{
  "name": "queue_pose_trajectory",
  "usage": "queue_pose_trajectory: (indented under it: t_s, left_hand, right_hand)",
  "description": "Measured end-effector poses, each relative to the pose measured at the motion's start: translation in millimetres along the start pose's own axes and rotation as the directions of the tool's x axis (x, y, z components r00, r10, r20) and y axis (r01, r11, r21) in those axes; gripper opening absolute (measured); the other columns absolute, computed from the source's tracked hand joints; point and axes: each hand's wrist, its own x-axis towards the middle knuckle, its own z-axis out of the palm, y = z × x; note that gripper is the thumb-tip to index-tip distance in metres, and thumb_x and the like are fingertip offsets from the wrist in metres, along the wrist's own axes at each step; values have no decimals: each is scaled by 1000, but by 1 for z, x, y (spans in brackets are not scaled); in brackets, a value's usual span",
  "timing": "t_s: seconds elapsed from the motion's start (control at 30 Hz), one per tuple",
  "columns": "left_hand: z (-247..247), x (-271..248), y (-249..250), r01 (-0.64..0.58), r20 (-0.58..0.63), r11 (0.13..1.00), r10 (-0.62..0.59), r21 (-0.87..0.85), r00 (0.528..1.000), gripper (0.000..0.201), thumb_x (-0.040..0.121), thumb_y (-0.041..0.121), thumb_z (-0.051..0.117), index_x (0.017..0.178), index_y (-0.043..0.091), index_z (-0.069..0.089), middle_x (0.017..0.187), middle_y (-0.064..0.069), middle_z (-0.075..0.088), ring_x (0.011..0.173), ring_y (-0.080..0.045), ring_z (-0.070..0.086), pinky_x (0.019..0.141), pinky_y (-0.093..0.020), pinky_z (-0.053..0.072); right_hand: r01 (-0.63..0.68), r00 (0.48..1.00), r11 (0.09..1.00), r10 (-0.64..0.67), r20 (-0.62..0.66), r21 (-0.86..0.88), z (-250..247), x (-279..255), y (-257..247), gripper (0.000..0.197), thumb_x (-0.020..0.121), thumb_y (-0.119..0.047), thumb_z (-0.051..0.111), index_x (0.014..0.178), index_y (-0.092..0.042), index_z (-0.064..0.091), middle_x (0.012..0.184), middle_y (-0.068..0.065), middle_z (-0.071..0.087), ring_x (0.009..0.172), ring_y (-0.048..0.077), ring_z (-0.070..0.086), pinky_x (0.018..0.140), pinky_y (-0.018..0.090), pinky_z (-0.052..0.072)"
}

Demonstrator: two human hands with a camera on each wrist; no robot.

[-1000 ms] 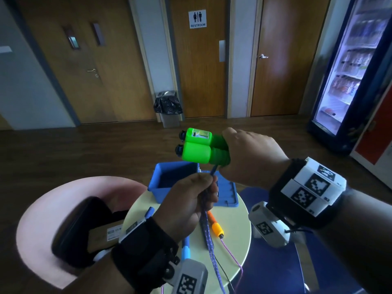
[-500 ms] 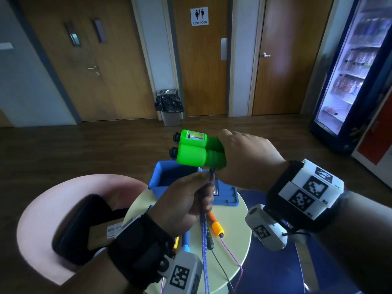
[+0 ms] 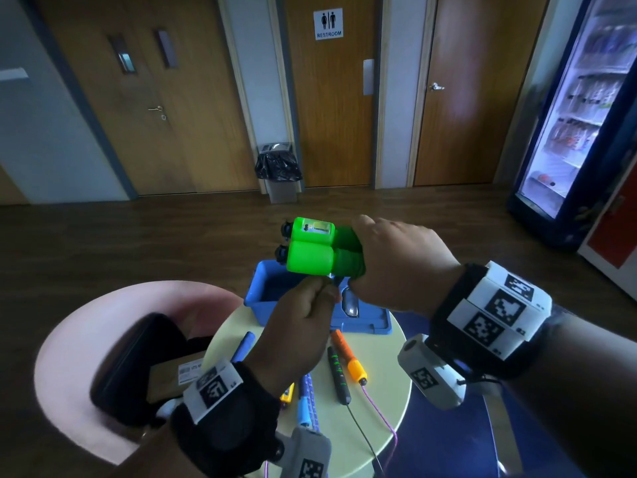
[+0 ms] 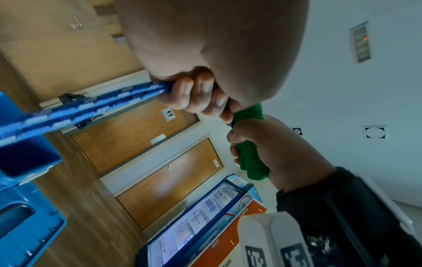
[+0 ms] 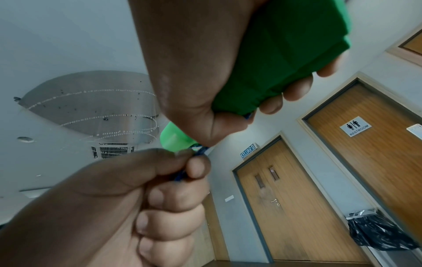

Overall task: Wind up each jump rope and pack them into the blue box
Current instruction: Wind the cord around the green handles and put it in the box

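Below my fingers: round tabletop (image 3: 379, 367), blue box (image 3: 262, 291) just under them, spare rope handles (image 3: 348, 353) lying nearer me. My right hand (image 3: 396, 263) has fingers clamped round both green handles (image 3: 310, 246), held side by side. Left hand (image 3: 303, 322) fingers pinched on the blue rope (image 4: 91, 106), touching the right hand.

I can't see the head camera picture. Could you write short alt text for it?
A person's right hand grips a pair of green jump rope handles above a small round table, while the left hand pinches a blue rope just under them. An open blue box and more jump ropes lie on the table.
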Motion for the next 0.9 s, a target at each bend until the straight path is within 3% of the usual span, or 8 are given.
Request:
queue_pose_trajectory:
  t_s: [0.17, 0.23, 0.33, 0.4, 0.5, 0.6, 0.73, 0.9]
  left_hand:
    - [0, -3, 5, -41, -21, 996, 42, 73, 999, 25, 103, 22, 48, 81, 15, 59, 71, -11, 57, 59, -12, 47, 55, -23, 36]
    - [1, -3, 3, -32, -6, 992, 33, 119, 999, 24, 102, 24, 49, 81, 16, 57, 64, -7, 51, 55, -8, 45, 51, -20, 33]
    - [-5, -3, 0, -39, 64, 966, 23, 257, 998, 28, 100, 32, 51, 76, 18, 52, 56, 4, 47, 55, -9, 49, 52, -24, 35]
    - [-13, 1, -1, -125, 142, 883, 67, 452, 988, 30, 97, 37, 53, 74, 19, 47, 59, 3, 48, 65, -17, 55, 59, -36, 39]
    - [-29, 18, 0, -281, 297, 704, 104, 653, 949, 29, 95, 42, 53, 74, 24, 45, 72, 0, 58, 79, -23, 59, 61, -34, 29]
    - [-45, 40, -1, -395, 461, 602, 50, 694, 886, 32, 94, 46, 55, 72, 24, 47, 71, 2, 57, 70, -15, 52, 60, -32, 27]
    - [-58, 56, -10, -387, 613, 730, -55, 563, 788, 31, 90, 46, 64, 67, 28, 53, 61, 6, 53, 60, -6, 50, 55, -25, 34]
    - [-61, 62, -12, -342, 686, 864, -5, 369, 727, 33, 89, 41, 67, 65, 21, 55, 62, 2, 53, 60, -12, 50, 61, -35, 42]
  right_hand:
    - [-12, 999, 997, 10, -32, -70, 12, 5, 1, 45, 74, -46, 66, 102, -18, 45, 89, -2, 55, 88, 29, 62, 68, 32, 33]
    - [-35, 998, 994, 30, -47, -100, 20, 11, 6, 39, 76, -40, 65, 99, -18, 42, 85, -4, 51, 86, 28, 63, 68, 33, 34]
    - [-51, 999, 977, 47, -23, -207, 39, 19, 12, 34, 79, -35, 60, 105, -17, 47, 95, -2, 62, 89, 25, 66, 71, 37, 40]
    - [-35, 998, 958, 46, 31, -284, 53, 19, 12, 30, 81, -32, 59, 107, -18, 51, 98, -1, 65, 89, 24, 67, 74, 37, 46]
    - [121, 987, 925, -73, 145, -360, 74, 11, 4, 21, 79, -32, 59, 96, -21, 52, 94, -3, 66, 83, 23, 67, 67, 33, 43]
    - [306, 942, 892, -233, 240, -334, 81, -6, -9, 15, 80, -30, 57, 89, -25, 46, 91, -4, 62, 82, 24, 65, 67, 33, 39]
    - [352, 924, 895, -285, 256, -275, 69, -22, -19, 20, 79, -26, 56, 88, -23, 39, 89, -2, 61, 81, 25, 64, 69, 33, 35]
    - [345, 911, 915, -274, 308, -208, 53, -29, -21, 25, 70, -32, 61, 85, -25, 42, 83, -4, 62, 76, 24, 65, 71, 32, 48]
